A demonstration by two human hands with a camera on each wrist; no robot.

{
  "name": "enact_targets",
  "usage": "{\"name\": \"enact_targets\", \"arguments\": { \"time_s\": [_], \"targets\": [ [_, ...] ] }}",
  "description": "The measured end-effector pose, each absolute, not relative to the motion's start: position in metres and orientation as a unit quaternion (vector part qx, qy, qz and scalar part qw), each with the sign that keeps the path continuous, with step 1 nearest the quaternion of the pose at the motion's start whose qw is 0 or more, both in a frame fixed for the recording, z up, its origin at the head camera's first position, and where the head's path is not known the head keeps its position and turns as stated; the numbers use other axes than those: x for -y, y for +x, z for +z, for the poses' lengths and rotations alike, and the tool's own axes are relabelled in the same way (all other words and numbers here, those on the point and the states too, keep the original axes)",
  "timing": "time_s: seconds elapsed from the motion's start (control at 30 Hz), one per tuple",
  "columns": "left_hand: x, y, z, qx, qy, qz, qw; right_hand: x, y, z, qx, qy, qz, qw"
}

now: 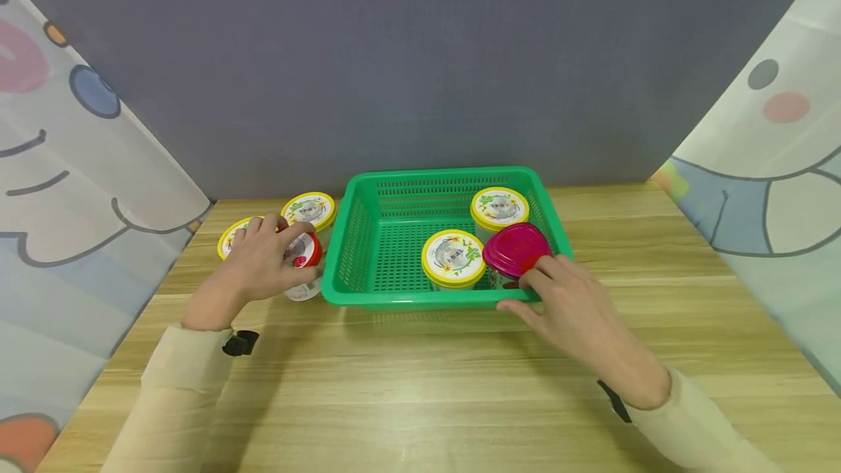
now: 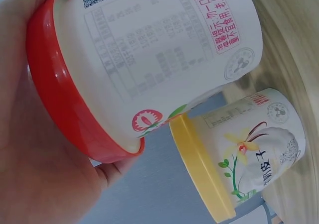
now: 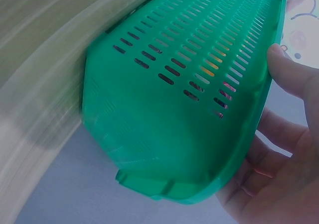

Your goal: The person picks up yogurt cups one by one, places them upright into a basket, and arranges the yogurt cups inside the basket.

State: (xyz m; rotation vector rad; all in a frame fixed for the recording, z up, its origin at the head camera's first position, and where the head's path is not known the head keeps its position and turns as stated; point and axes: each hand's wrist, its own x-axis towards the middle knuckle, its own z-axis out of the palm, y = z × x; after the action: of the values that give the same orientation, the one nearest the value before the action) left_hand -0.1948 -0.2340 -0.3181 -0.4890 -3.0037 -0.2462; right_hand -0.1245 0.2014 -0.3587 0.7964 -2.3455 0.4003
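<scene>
In the head view, my left hand holds a white tub with a red lid, left of the green basket. The left wrist view shows my palm and fingers around the red lid. Beside it stands a yellow-lidded tub printed with a flower. My right hand is at the basket's front right corner. Its thumb lies along the rim, and its fingers reach inside beside a magenta-lidded tub. That lid sits tilted. My fingertips are partly hidden.
Inside the basket are two yellow-lidded tubs, one nearer the back. Two more yellow-lidded tubs are on the wooden table near my left hand. A grey wall rises behind, with patterned curtains at the sides.
</scene>
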Motion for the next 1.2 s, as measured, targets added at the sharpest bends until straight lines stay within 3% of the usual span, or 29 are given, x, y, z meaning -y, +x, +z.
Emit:
{"name": "enact_targets", "arguments": {
  "time_s": [0.73, 1.2],
  "targets": [
    [0.231, -0.201, -0.279, 0.980, -0.184, -0.027, 0.070, -0.202, -0.125, -0.359, 0.890, 0.301, 0.152, 0.306],
    [0.221, -0.207, -0.252, 0.982, -0.180, -0.001, 0.059, -0.203, -0.125, -0.358, 0.894, 0.303, 0.144, 0.296]
  ]
}}
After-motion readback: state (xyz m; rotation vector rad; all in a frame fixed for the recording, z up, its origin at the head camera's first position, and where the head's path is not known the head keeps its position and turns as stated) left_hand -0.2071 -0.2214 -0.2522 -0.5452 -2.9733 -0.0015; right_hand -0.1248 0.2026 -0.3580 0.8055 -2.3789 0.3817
